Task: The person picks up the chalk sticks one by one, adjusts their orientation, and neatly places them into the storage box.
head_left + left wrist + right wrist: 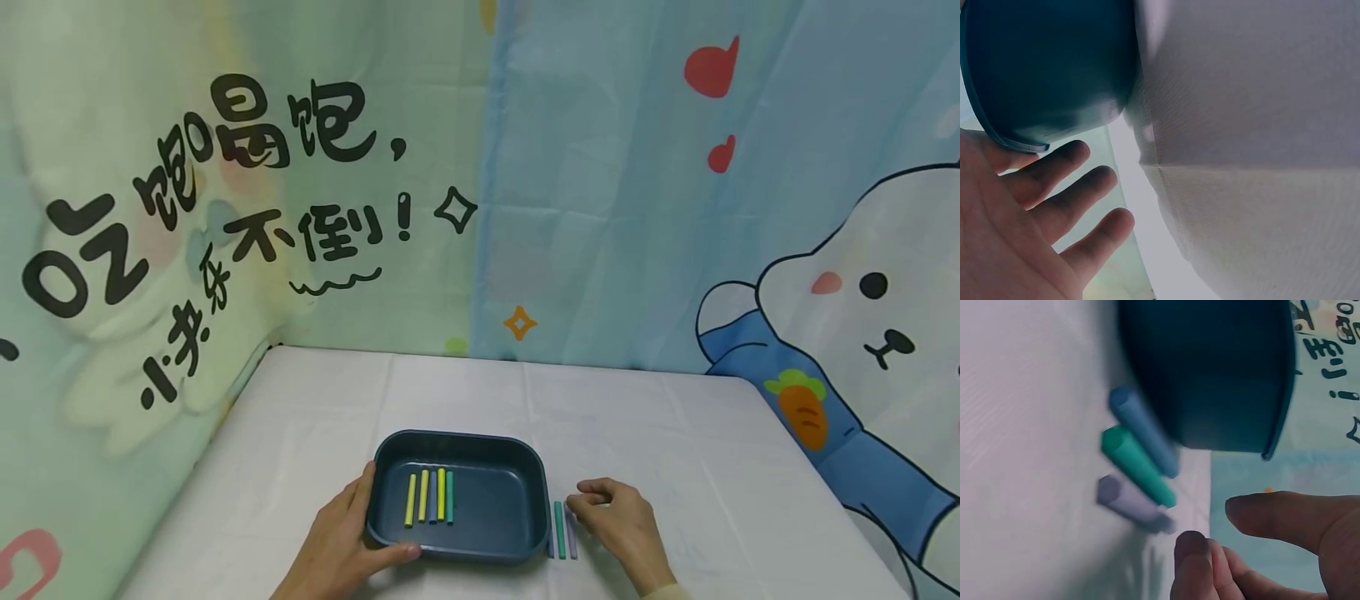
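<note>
A dark blue rectangular tray (487, 546) sits on the table with several short coloured sticks (441, 496) lying side by side in its left half: yellow, greyish purple and teal. My left hand (337, 525) holds its left end, thumb at the near rim and index finger along the side; the other fingers (1094, 240) spread loosely. Just right of the tray lie a blue stick (1141, 428), a green stick (1138, 465) and a purple stick (1129, 499) with angular ends. Beside the purple one is my right hand (622, 529), thumb and index fingertip apart, gripping nothing.
A white cloth covers the table (675, 467). Behind it hangs a printed curtain (600, 208) with dark lettering on the left and a cartoon bear (885, 308) on the right.
</note>
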The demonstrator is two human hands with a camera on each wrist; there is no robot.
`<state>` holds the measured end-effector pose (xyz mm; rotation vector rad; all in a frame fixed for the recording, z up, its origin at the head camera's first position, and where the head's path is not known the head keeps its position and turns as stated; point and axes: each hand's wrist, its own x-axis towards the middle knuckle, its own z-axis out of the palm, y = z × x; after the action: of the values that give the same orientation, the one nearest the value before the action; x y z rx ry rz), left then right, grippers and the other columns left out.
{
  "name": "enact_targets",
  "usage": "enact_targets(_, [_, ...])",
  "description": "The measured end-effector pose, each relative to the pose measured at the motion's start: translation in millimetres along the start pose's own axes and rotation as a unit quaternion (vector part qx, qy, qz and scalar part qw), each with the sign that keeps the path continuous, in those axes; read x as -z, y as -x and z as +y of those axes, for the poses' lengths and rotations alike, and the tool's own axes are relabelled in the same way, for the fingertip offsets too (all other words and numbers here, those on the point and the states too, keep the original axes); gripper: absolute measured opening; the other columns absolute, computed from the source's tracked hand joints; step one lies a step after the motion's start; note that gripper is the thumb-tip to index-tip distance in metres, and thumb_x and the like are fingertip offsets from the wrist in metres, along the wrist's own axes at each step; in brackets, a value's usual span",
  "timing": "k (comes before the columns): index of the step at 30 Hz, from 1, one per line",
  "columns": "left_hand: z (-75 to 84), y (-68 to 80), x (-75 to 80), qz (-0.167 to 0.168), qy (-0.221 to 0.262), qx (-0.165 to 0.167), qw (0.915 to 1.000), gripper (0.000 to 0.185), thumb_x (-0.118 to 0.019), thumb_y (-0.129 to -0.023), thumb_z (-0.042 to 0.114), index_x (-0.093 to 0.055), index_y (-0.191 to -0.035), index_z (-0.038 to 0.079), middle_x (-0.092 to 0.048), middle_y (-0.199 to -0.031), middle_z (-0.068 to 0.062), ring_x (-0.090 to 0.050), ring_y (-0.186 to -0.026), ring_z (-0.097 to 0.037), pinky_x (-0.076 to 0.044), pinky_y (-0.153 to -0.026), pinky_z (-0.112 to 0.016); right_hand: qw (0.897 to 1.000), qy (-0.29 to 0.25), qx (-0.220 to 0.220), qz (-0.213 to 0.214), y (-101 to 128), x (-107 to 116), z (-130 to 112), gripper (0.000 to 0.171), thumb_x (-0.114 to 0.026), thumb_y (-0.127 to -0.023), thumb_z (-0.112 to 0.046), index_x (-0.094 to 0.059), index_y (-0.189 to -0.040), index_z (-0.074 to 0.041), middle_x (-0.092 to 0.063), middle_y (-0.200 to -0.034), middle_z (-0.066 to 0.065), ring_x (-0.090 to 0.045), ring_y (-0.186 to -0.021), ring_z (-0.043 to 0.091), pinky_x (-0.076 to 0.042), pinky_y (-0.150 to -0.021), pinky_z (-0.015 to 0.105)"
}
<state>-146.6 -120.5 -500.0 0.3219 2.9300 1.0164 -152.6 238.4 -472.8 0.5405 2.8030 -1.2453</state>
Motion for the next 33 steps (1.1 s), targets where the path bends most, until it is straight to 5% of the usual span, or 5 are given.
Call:
enact_targets(7, [-3.8, 0.4, -0.3, 0.018, -0.001, -0.018, 0.9997, 0.129, -0.074, -0.070, 0.079, -0.025, -0.160, 0.001, -0.047, -0.150, -0.020, -0.050, -0.133, -0.036, -0.044, -0.107, -0.052, 0.999, 0.042, 0.002, -0.021, -3.4, -3.8, 9.2, 0.037, -0.075, -0.087, -0.027, -0.072, -0.107, 0.003, -0.071, -0.086, 0.002, -0.064, -0.081, 0.018, -0.054, -0.079, 0.044])
enact_targets(17, [-2.6, -1.7, 2.2, 0.010, -0.008, -0.024, 0.9996, 0.129, -0.072, -0.070, 0.081, -0.026, -0.159, -0.001, -0.047, -0.150, -0.020, -0.050, -0.133, -0.036, -0.045, -0.107, -0.052, 0.997, 0.059, 0.028, -0.044, -5.9, -4.9, 6.1, 0.024, -0.074, -0.084, -0.015, -0.072, -0.099, 0.004, -0.067, -0.076, -0.001, -0.060, -0.067, 0.015, -0.049, -0.060, 0.030])
enact_targets(33, [-4.2, -2.7, 1.6, 0.014, -0.008, -0.025, 0.9996, 0.128, -0.073, -0.070, 0.079, -0.026, -0.159, 0.000, -0.048, -0.150, -0.020, -0.051, -0.132, -0.036, -0.045, -0.106, -0.052, 0.995, 0.081, 0.033, -0.051, -10.3, -8.7, 3.6, 0.018, -0.075, -0.083, -0.018, -0.074, -0.091, -0.002, -0.067, -0.081, 0.001, -0.058, -0.077, 0.020, -0.050, -0.067, 0.035])
